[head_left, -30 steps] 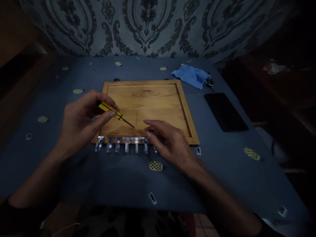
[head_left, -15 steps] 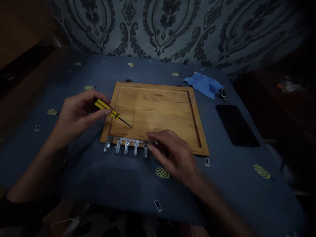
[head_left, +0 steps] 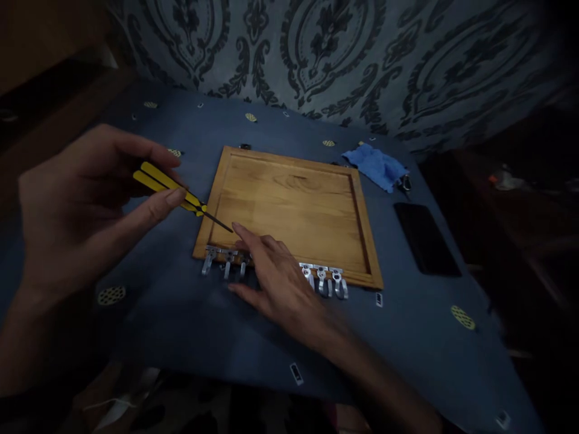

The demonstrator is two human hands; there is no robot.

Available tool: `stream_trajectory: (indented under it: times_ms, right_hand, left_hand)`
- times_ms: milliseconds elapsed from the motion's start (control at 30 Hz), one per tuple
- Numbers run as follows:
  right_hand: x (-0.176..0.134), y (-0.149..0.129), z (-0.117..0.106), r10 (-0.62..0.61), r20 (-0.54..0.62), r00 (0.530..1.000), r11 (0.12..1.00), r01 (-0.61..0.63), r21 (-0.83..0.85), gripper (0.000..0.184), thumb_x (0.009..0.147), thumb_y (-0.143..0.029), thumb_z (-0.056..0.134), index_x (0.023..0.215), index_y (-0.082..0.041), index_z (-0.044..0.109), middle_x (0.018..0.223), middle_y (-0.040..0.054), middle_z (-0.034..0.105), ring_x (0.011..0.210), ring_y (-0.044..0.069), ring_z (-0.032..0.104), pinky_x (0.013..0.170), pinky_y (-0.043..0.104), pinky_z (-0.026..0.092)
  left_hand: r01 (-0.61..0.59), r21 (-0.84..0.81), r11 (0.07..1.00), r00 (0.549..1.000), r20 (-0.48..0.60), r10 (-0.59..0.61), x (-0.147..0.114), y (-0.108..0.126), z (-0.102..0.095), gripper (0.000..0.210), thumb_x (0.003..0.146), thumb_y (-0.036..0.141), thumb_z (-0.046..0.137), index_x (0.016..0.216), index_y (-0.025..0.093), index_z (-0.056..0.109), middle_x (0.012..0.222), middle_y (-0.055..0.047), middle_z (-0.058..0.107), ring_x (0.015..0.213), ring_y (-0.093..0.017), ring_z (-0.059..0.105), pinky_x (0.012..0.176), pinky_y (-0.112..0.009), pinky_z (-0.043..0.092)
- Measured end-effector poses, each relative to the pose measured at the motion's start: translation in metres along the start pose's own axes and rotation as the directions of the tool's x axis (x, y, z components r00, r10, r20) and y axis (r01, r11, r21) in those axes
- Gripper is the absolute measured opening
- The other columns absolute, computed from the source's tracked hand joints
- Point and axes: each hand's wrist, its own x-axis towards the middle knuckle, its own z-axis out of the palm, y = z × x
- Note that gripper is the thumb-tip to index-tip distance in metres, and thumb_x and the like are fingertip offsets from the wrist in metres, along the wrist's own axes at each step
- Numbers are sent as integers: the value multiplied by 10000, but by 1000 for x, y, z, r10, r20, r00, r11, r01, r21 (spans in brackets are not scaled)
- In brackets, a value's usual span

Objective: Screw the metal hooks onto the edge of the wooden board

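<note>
A small screwdriver (head_left: 194,205) with a yellow and black handle is pinched between the thumb and fingers of my left hand (head_left: 85,205). Its thin dark shaft points down to the right. My right hand (head_left: 280,277) is open, thumb and fingers apart, over the middle of a row of silver metal hooks (head_left: 322,276). Those hooks lie along the near edge of a framed wooden board (head_left: 294,199). Behind my right hand the central hooks are hidden; whether the fingers touch them I cannot tell.
A crumpled blue cloth (head_left: 380,166) lies beyond the board's far right corner, with a small dark shiny object (head_left: 406,182) beside it. A black phone-like slab (head_left: 426,238) rests to the right on the blue patterned cloth covering (head_left: 190,337). Patterned fabric (head_left: 335,54) rises behind.
My right hand has moved left along the hooks and opened, uncovering those at the right end. My left hand, still gripping the screwdriver, has come back left and nearer the camera.
</note>
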Motion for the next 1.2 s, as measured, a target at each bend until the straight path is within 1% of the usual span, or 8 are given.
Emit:
stream_trajectory:
  times_ms: [100, 300, 400, 500, 633, 733, 900, 1200]
  right_hand:
    - [0, 2, 6, 13, -8, 1000, 1000, -13, 22, 818, 877, -180, 731, 1579, -206, 312, 1229, 134, 683, 1153, 296, 633, 990, 534, 547]
    - [-1, 5, 12, 0, -35, 999, 999, 1, 40, 727, 870, -174, 736, 1515, -153, 402, 1226, 142, 684, 1121, 282, 632, 1004, 521, 549]
    - [-1, 5, 11, 13, -29, 1000, 999, -11, 48, 699, 882, -180, 720, 1507, -149, 409, 1230, 142, 679, 1129, 277, 629, 1012, 518, 551]
    - [-1, 3, 10, 30, -23, 999, 998, -29, 58, 693, 889, -170, 708, 1511, -159, 402, 1263, 147, 667, 1158, 275, 625, 1023, 509, 551]
    - [-1, 2, 8, 47, -13, 999, 997, -46, 62, 668, 896, -165, 704, 1497, -166, 411, 1285, 150, 660, 1191, 278, 618, 1042, 507, 544]
    - [-1, 1, 7, 42, -4, 999, 997, -42, 61, 644, 896, -153, 704, 1476, -164, 425, 1273, 145, 664, 1196, 284, 611, 1043, 513, 542]
    - [0, 0, 7, 65, 10, 998, 996, -65, 62, 624, 906, -179, 701, 1469, -170, 434, 1272, 139, 664, 1195, 290, 611, 1041, 530, 533]
    - [0, 0, 6, 55, 16, 998, 997, -55, 55, 642, 886, -155, 723, 1463, -143, 442, 1268, 144, 656, 1192, 278, 600, 1047, 491, 528]
  left_hand:
    - [74, -44, 996, 997, -2, -74, -4, 2, -3, 246, 867, 376, 709, 1108, 336, 674, 1051, 29, 706, 949, -276, 700, 789, -548, 597]
    - [45, 39, 998, 994, 100, -49, -6, 2, -6, 256, 890, 452, 611, 1115, 352, 681, 1066, 15, 716, 909, -259, 725, 740, -485, 607]
    - [-9, 16, 1000, 990, 141, 7, -8, -1, -6, 259, 860, 415, 667, 1116, 379, 678, 1014, 23, 730, 851, -260, 725, 676, -477, 590]
    - [-59, 37, 998, 982, 180, 52, -12, -4, -3, 274, 902, 383, 634, 1176, 375, 655, 1032, 36, 738, 836, -235, 733, 687, -454, 570]
    - [-163, 21, 986, 969, 193, 156, -15, -6, 0, 296, 915, 324, 673, 1209, 331, 648, 1067, 43, 751, 841, -182, 735, 679, -362, 573]
    - [-241, 49, 969, 951, 213, 225, -17, -7, 2, 302, 961, 338, 620, 1259, 284, 619, 1092, 44, 751, 873, -145, 731, 744, -288, 589]
    - [-279, 136, 950, 937, 256, 239, -18, -1, 7, 310, 1040, 397, 502, 1241, 188, 614, 1057, 33, 740, 913, -94, 712, 821, -195, 564]
    - [-346, 161, 924, 916, 271, 295, -18, 0, 11, 303, 1050, 382, 483, 1221, 172, 618, 965, 26, 716, 861, -85, 708, 815, -177, 566]
